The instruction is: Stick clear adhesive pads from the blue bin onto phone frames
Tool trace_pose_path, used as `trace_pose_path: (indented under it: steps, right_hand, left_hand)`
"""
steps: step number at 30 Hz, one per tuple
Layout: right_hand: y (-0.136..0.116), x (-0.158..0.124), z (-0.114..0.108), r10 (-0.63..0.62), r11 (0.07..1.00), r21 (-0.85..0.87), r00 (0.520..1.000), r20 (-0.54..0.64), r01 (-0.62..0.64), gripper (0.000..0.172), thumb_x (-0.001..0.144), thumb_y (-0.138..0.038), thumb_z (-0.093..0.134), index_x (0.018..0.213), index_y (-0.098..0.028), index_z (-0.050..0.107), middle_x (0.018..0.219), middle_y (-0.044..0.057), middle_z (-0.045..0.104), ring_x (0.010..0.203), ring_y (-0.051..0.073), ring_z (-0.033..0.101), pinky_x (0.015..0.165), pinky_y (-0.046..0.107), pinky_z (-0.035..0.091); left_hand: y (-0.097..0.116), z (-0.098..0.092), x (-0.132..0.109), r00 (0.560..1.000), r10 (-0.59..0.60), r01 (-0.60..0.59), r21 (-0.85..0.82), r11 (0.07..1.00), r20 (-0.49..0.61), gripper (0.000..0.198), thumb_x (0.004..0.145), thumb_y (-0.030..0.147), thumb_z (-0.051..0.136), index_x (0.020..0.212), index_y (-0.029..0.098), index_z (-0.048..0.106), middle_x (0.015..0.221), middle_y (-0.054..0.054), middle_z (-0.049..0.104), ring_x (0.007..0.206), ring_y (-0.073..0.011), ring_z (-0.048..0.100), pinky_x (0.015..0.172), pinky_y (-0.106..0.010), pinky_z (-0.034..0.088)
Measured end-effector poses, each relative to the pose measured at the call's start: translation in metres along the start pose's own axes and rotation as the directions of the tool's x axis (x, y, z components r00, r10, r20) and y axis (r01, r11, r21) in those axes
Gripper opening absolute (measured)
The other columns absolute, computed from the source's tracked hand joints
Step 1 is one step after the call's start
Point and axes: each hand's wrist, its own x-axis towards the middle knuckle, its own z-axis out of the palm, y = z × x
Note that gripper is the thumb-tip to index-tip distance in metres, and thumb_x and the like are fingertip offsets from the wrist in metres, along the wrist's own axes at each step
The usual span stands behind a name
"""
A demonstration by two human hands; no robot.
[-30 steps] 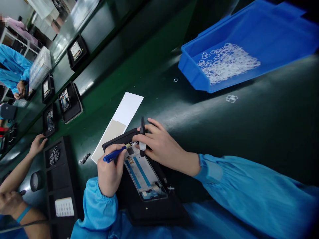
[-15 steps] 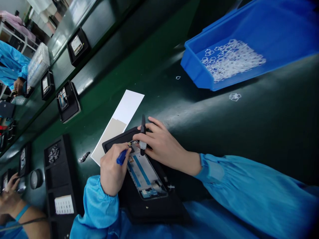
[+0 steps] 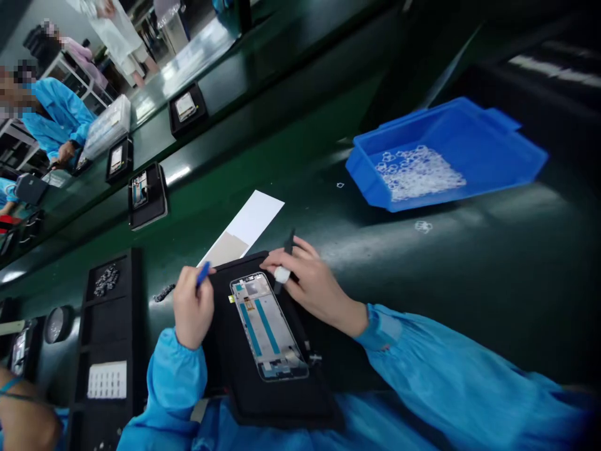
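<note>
The left hand (image 3: 192,308) pinches one blue pen-like tool (image 3: 203,275); the right hand (image 3: 322,289), one pair of black tweezers (image 3: 290,243). One silver rectangular phone frame (image 3: 263,329) lies within one black tray's (image 3: 282,401) edges. People (image 3: 119,37) show beyond the glossy green desk (image 3: 446,288).

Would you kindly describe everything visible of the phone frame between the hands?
The phone frame is a rounded rectangle, grey and metallic-looking inside. Two blue strips run lengthwise, small parts sit at both ends, and a yellow tab shows at its left edge. It lies slanted, inner side up, on the black tray, clear of the left hand; whether the right hand touches it is unclear.
</note>
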Motion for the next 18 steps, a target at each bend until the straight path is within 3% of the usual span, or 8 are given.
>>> trace_pose_path:
  steps: [3,6,9,12,15,18]
  right_hand:
    - [0.002,0.002,-0.009,0.184,0.962,0.219,0.980,-0.075,-0.164,0.025,0.099,-0.030,0.045,0.112,-0.024,0.065,0.072,0.001,0.068,0.066,0.018,0.064,0.078,0.038,0.055]
    - [0.008,0.013,-0.017,0.341,0.886,0.365,0.936,-0.089,-0.287,0.037,0.098,-0.044,0.046,0.119,-0.022,0.066,0.068,0.001,0.063,0.056,0.014,0.058,0.057,0.027,0.052]
    - [0.017,0.042,-0.015,0.353,0.854,0.425,0.934,-0.049,-0.300,0.042,0.094,-0.052,0.049,0.114,-0.021,0.070,0.079,0.004,0.068,0.062,0.014,0.060,0.060,0.027,0.053]
    - [0.024,0.080,0.003,0.295,0.845,0.452,0.954,0.047,-0.284,0.042,0.089,-0.055,0.053,0.101,-0.020,0.074,0.081,0.005,0.072,0.073,0.017,0.064,0.072,0.030,0.054]
    - [0.029,0.107,0.030,0.290,0.818,0.486,0.951,0.111,-0.306,0.043,0.085,-0.057,0.054,0.092,-0.019,0.075,0.072,0.004,0.072,0.068,0.018,0.066,0.069,0.031,0.054]
    - [0.036,0.113,0.045,0.337,0.829,0.466,0.941,0.023,-0.308,0.036,0.081,-0.052,0.060,0.086,-0.019,0.073,0.070,0.003,0.070,0.068,0.019,0.066,0.068,0.032,0.053]
  left_hand:
    - [-0.002,0.009,-0.005,0.982,-0.005,-0.057,0.318,0.946,0.190,0.024,0.095,0.026,0.051,0.114,0.022,0.065,0.103,-0.005,0.064,0.085,-0.0157,0.066,0.068,-0.024,0.050]
    - [0.001,0.017,-0.001,0.956,-0.052,-0.079,0.428,0.900,0.287,0.020,0.096,0.028,0.051,0.106,0.025,0.068,0.104,-0.002,0.065,0.088,-0.0157,0.067,0.066,-0.023,0.050]
    - [0.011,0.023,0.012,0.940,-0.074,-0.099,0.476,0.874,0.332,0.023,0.096,0.029,0.052,0.114,0.027,0.065,0.118,-0.002,0.064,0.091,-0.0164,0.068,0.072,-0.025,0.052]
    - [0.019,0.029,0.026,0.899,-0.136,-0.116,0.527,0.842,0.416,0.034,0.096,0.032,0.053,0.129,0.027,0.057,0.132,-0.006,0.059,0.095,-0.0188,0.068,0.078,-0.028,0.054]
    - [0.023,0.036,0.032,0.834,-0.175,-0.173,0.549,0.818,0.524,0.030,0.096,0.034,0.051,0.124,0.025,0.060,0.125,-0.006,0.062,0.091,-0.0206,0.069,0.075,-0.030,0.055]
    - [0.023,0.036,0.029,0.811,-0.187,-0.195,0.559,0.806,0.554,0.027,0.096,0.033,0.050,0.119,0.025,0.061,0.115,-0.006,0.064,0.087,-0.0218,0.070,0.070,-0.032,0.054]
